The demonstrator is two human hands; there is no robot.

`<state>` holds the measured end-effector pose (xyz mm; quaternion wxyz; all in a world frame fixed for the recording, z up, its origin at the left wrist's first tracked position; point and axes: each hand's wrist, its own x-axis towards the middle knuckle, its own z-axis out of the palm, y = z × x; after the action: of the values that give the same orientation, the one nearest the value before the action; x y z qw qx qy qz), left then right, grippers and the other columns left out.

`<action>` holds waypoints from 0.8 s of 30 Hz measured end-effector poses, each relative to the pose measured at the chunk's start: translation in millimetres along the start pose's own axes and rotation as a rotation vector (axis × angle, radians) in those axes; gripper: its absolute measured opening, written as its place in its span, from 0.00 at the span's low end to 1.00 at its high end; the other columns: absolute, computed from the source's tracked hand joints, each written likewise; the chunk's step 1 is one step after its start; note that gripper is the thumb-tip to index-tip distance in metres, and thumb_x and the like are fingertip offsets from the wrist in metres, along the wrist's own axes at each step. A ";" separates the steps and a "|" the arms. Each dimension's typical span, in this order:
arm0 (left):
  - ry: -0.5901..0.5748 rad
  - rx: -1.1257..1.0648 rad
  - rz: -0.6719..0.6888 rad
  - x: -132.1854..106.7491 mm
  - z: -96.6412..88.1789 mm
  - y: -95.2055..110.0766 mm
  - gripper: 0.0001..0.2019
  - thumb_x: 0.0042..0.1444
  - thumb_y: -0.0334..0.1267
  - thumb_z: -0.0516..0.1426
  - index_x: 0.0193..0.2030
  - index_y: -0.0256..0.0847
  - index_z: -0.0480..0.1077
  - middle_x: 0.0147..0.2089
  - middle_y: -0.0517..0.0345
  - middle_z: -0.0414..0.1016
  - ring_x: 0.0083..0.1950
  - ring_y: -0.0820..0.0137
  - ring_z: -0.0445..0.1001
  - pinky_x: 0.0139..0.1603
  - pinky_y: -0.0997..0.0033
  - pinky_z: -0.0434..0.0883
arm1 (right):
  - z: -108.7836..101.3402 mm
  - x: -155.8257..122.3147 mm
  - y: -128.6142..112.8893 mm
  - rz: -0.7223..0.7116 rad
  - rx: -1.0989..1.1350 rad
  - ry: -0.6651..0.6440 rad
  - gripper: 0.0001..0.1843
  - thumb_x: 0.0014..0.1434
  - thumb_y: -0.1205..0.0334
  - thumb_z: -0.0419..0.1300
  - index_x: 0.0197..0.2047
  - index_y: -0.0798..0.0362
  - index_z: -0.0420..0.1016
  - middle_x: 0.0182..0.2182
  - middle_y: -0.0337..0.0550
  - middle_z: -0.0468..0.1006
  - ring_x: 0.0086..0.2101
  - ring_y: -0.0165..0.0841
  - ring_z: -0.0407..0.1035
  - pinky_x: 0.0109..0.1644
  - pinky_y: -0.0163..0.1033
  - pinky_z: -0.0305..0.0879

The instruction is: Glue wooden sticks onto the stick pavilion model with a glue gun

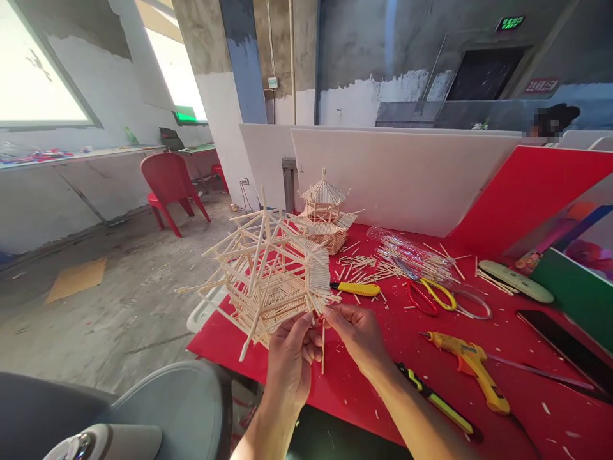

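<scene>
A pagoda model built of thin wooden sticks (pixel 275 297), with an open roof frame and one side covered in close-set sticks, stands at the near left of the table. My left hand (pixel 294 348) is closed, fingertips pinched at the model's lower right edge. Close beside it, my right hand (pixel 357 332) pinches a thin wooden stick at the same edge; the fingers partly hide the contact. Another wooden stick (pixel 323 354) points down between my hands. Behind is a finished-looking smaller stick pagoda (pixel 324 204) with tiered roofs.
On the red table (pixel 383 409) lie a yellow utility knife (pixel 357 289), scissors (pixel 438 292), loose sticks (pixel 359 267), a yellow glue gun (pixel 472 361), a green-black cutter (pixel 438 402) and a phone (pixel 565 348). White boards (pixel 393 179) border the back. A grey stool (pixel 167 409) stands left.
</scene>
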<state>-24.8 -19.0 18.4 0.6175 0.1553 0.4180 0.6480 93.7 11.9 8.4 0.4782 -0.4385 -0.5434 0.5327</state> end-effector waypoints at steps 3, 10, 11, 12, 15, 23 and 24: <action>0.014 -0.011 -0.012 -2.3 -4.3 -2.5 0.17 0.36 0.41 0.72 0.30 0.35 0.74 0.22 0.63 0.72 0.18 0.79 0.66 0.13 0.82 0.64 | -0.2 -1.6 -1.0 0.010 0.007 0.011 0.20 0.59 0.45 0.61 0.34 0.53 0.84 0.26 0.41 0.80 0.31 0.35 0.72 0.37 0.37 0.69; 0.021 0.010 -0.009 -5.8 -8.6 -4.6 0.16 0.37 0.42 0.72 0.27 0.36 0.73 0.21 0.62 0.72 0.17 0.81 0.64 0.13 0.83 0.61 | 0.0 -1.9 0.6 0.023 0.016 0.035 0.19 0.57 0.45 0.62 0.32 0.52 0.83 0.25 0.40 0.80 0.29 0.33 0.72 0.36 0.36 0.68; 0.023 0.015 -0.012 -6.0 -8.2 -4.3 0.16 0.37 0.41 0.72 0.27 0.36 0.73 0.21 0.63 0.72 0.16 0.81 0.63 0.13 0.83 0.61 | 0.3 -1.6 1.0 0.024 0.015 0.036 0.19 0.57 0.45 0.62 0.31 0.52 0.83 0.25 0.40 0.80 0.29 0.33 0.72 0.36 0.36 0.68; 0.026 0.019 -0.015 -6.1 -7.5 -3.8 0.16 0.37 0.41 0.72 0.27 0.36 0.73 0.20 0.63 0.72 0.16 0.81 0.63 0.13 0.83 0.60 | 0.5 -1.4 1.4 0.026 0.014 0.038 0.18 0.56 0.46 0.62 0.32 0.53 0.83 0.25 0.40 0.80 0.29 0.33 0.72 0.36 0.36 0.69; 0.036 0.021 -0.012 -6.5 -5.6 -1.5 0.16 0.36 0.40 0.72 0.27 0.36 0.72 0.22 0.62 0.73 0.16 0.81 0.63 0.13 0.83 0.59 | 0.3 -1.1 2.9 0.037 0.006 0.054 0.18 0.55 0.46 0.63 0.33 0.53 0.84 0.25 0.41 0.80 0.29 0.35 0.73 0.36 0.37 0.69; 0.026 0.047 -0.014 -6.9 -8.6 -3.0 0.15 0.38 0.40 0.71 0.28 0.37 0.72 0.24 0.60 0.74 0.17 0.80 0.64 0.14 0.83 0.58 | -4.4 -4.5 7.8 0.080 -0.031 0.107 0.19 0.55 0.48 0.62 0.39 0.54 0.84 0.24 0.42 0.79 0.25 0.34 0.70 0.27 0.35 0.65; 0.024 0.058 -0.015 -6.8 -9.5 -3.9 0.15 0.39 0.41 0.71 0.28 0.37 0.72 0.23 0.60 0.74 0.17 0.81 0.63 0.14 0.83 0.57 | -5.3 -5.5 8.0 0.086 -0.037 0.107 0.19 0.55 0.47 0.62 0.39 0.54 0.84 0.24 0.42 0.80 0.26 0.34 0.71 0.27 0.35 0.65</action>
<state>-27.7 -29.1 12.0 0.6123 0.1622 0.4452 0.6329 99.5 7.7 0.0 0.4749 -0.4984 -0.5074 0.5184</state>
